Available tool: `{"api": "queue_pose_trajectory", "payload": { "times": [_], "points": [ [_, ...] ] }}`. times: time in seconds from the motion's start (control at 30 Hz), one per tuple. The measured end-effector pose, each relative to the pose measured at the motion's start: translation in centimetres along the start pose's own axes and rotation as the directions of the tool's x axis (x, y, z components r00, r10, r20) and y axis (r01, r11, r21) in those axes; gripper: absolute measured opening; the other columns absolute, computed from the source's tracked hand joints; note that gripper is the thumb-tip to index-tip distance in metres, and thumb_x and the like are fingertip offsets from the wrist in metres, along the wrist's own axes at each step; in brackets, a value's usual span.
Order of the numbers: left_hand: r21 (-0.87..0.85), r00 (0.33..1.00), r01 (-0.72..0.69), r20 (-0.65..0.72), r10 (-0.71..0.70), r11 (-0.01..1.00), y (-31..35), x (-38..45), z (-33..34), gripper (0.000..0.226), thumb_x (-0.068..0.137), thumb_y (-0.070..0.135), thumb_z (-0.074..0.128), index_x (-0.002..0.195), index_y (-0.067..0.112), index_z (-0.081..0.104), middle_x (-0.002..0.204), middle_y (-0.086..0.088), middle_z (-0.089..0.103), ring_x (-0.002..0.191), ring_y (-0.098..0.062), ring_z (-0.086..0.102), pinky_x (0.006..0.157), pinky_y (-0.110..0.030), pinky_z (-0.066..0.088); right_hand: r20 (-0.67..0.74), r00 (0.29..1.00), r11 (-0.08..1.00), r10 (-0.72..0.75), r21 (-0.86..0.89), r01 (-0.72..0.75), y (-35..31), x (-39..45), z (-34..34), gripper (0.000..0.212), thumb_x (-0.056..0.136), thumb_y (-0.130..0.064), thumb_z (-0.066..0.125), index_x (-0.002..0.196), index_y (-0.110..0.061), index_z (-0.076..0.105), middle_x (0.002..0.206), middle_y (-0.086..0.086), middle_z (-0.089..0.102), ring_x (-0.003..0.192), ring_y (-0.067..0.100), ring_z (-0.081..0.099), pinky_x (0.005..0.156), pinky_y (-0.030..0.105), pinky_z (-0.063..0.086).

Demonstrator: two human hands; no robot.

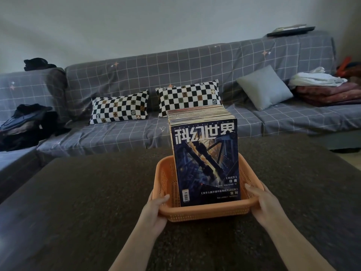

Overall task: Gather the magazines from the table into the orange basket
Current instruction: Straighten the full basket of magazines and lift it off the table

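Note:
An orange plastic basket [205,211] stands on the dark table [78,192], near its middle. Several magazines [207,161] stand upright in it, packed in a row; the front one has a dark blue cover with large white characters. My left hand [156,210] grips the basket's near left corner, thumb over the rim. The near right corner is held by my right hand [261,204], thumb inside the rim and fingers under the edge.
A grey checked sofa [136,79] runs behind the table. Two black-and-white checkered cushions [121,107] and a grey cushion [263,87] lie on it. Dark clothes [25,124] sit at the left, folded blankets [328,92] at the right.

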State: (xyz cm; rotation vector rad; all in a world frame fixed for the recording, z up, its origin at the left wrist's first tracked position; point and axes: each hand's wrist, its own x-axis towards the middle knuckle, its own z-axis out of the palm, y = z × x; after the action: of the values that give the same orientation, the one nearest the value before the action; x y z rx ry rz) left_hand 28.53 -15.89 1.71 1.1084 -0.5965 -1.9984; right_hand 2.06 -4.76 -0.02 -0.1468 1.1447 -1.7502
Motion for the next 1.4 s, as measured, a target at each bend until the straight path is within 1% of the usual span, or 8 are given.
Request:
{"api": "queue_pose_trajectory", "payload": {
  "times": [0.2, 0.33, 0.53, 0.67, 0.77, 0.87, 1.17, 1.4],
  "points": [
    [0.037, 1.000, 0.025, -0.006, -0.025, 0.999, -2.0, 1.8, 4.5, 0.077, 0.083, -0.005, 0.057, 0.148, 0.028, 0.031, 0.117, -0.015, 0.059, 0.108, -0.037, 0.058, 0.084, -0.056, 0.050, -0.092, 0.995, 0.999, -0.035, -0.004, 0.035, -3.3, 1.6, -2.4, 0.058, 0.083, -0.006, 0.059, 0.136, -0.025, 0.044, 0.125, 0.010, 0.054, 0.106, 0.032, 0.058, 0.079, 0.049, 0.051],
    [0.037, 0.999, 0.042, 0.029, -0.043, 0.998, -3.5, 3.1, 8.0, 0.074, 0.086, -0.004, 0.055, 0.148, 0.029, 0.031, 0.116, -0.015, 0.060, 0.101, -0.036, 0.060, 0.071, -0.055, 0.051, -0.148, 0.986, 0.997, -0.081, -0.004, 0.081, -5.4, 2.4, -4.0, 0.058, 0.083, -0.007, 0.060, 0.136, -0.023, 0.043, 0.126, 0.011, 0.053, 0.107, 0.030, 0.055, 0.081, 0.045, 0.049],
    [0.053, 0.990, 0.056, 0.123, -0.062, 0.997, -6.1, 5.2, 13.4, 0.071, 0.087, -0.003, 0.054, 0.147, 0.028, 0.032, 0.124, -0.017, 0.058, 0.106, -0.037, 0.059, 0.073, -0.055, 0.051, -0.222, 0.963, 0.987, -0.155, 0.016, 0.162, -7.9, 4.0, -6.9, 0.068, 0.081, -0.005, 0.061, 0.140, -0.027, 0.034, 0.118, 0.009, 0.055, 0.101, 0.025, 0.058, 0.076, 0.037, 0.048],
    [0.078, 0.982, 0.056, 0.177, -0.069, 0.995, -7.4, 6.9, 16.6, 0.067, 0.089, -0.002, 0.053, 0.145, 0.029, 0.034, 0.122, -0.016, 0.060, 0.107, -0.037, 0.060, 0.078, -0.057, 0.051, -0.272, 0.943, 0.980, -0.189, -0.106, 0.166, -10.0, 5.9, -8.8, 0.072, 0.081, -0.013, 0.063, 0.143, -0.028, 0.029, 0.126, 0.012, 0.052, 0.112, 0.028, 0.054, 0.098, 0.046, 0.043],
    [0.101, 0.981, 0.055, 0.180, -0.072, 0.993, -8.3, 8.2, 18.8, 0.067, 0.089, -0.002, 0.053, 0.144, 0.030, 0.035, 0.121, -0.015, 0.060, 0.106, -0.036, 0.060, 0.073, -0.055, 0.052, -0.288, 0.936, 0.971, -0.203, -0.182, 0.155, -11.7, 7.5, -10.2, 0.069, 0.083, -0.018, 0.063, 0.142, -0.026, 0.030, 0.125, 0.012, 0.054, 0.114, 0.028, 0.053, 0.103, 0.049, 0.038],
    [0.143, 0.980, 0.051, 0.183, -0.077, 0.988, -9.3, 9.6, 21.1, 0.065, 0.090, -0.002, 0.050, 0.143, 0.032, 0.035, 0.121, -0.014, 0.060, 0.104, -0.035, 0.061, 0.067, -0.051, 0.052, -0.333, 0.909, 0.953, -0.251, -0.252, 0.171, -13.3, 9.2, -11.4, 0.062, 0.085, -0.022, 0.061, 0.140, -0.021, 0.033, 0.125, 0.012, 0.054, 0.115, 0.028, 0.052, 0.104, 0.049, 0.038],
    [0.255, 0.967, 0.058, 0.225, -0.118, 0.965, -12.2, 13.3, 27.4, 0.073, 0.090, -0.002, 0.050, 0.145, 0.039, 0.027, 0.113, -0.011, 0.055, 0.102, -0.035, 0.059, 0.077, -0.054, 0.053, -0.432, 0.854, 0.922, -0.289, -0.364, 0.128, -18.5, 13.4, -15.1, 0.048, 0.091, -0.033, 0.051, 0.135, -0.017, 0.042, 0.118, 0.013, 0.058, 0.112, 0.029, 0.054, 0.102, 0.049, 0.039],
    [0.264, 0.954, 0.020, 0.285, -0.098, 0.964, -14.2, 15.2, 31.1, 0.066, 0.092, 0.001, 0.051, 0.142, 0.039, 0.031, 0.111, -0.008, 0.058, 0.098, -0.032, 0.061, 0.065, -0.045, 0.053, -0.452, 0.840, 0.906, -0.300, -0.412, 0.102, -21.5, 14.9, -17.8, 0.048, 0.092, -0.035, 0.047, 0.136, -0.014, 0.042, 0.102, 0.012, 0.058, 0.094, 0.026, 0.055, 0.093, 0.040, 0.044]
  ]
}}
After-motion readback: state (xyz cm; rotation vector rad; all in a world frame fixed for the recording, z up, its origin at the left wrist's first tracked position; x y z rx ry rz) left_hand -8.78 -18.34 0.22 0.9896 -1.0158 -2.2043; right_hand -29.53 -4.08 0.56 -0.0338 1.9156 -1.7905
